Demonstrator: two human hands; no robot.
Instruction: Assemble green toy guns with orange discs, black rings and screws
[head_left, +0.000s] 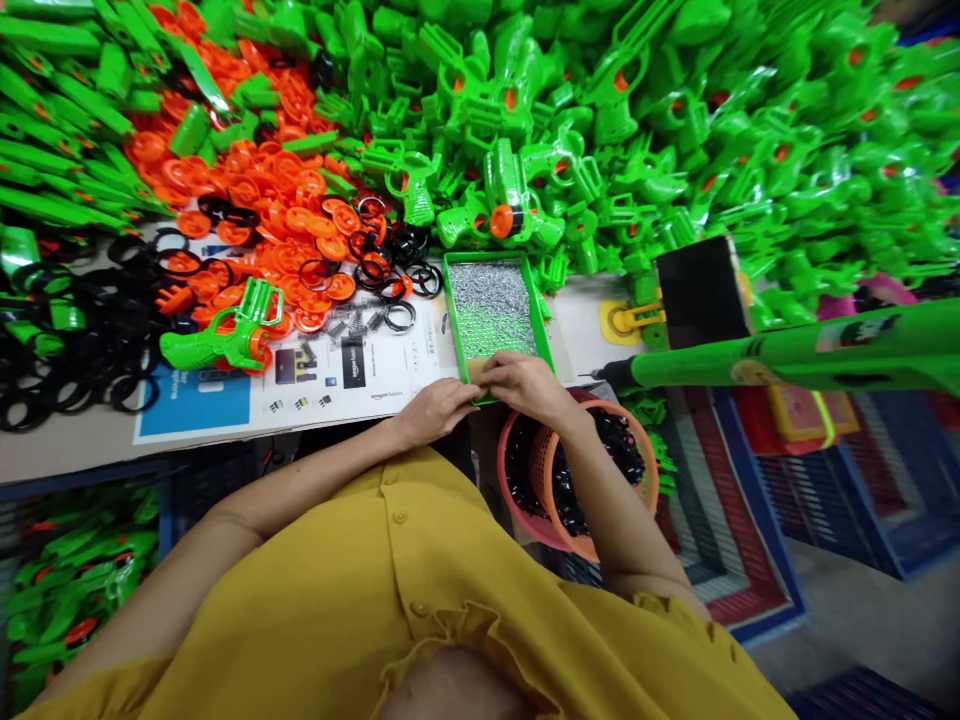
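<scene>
Head view: green tray (452, 320) of small metal parts (491, 288) sits at the counter's (45, 452) near edge. Left hand (436, 411) and right hand (527, 386) meet at its near rim, fingers bunched, grip can't tell; best work low, without tipping it.

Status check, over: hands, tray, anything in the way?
Left hand and right hand close together at green tray's near edge, grip unclear. Small metal pieces in tray. Long green tool to the right, clear of both hands.
</scene>
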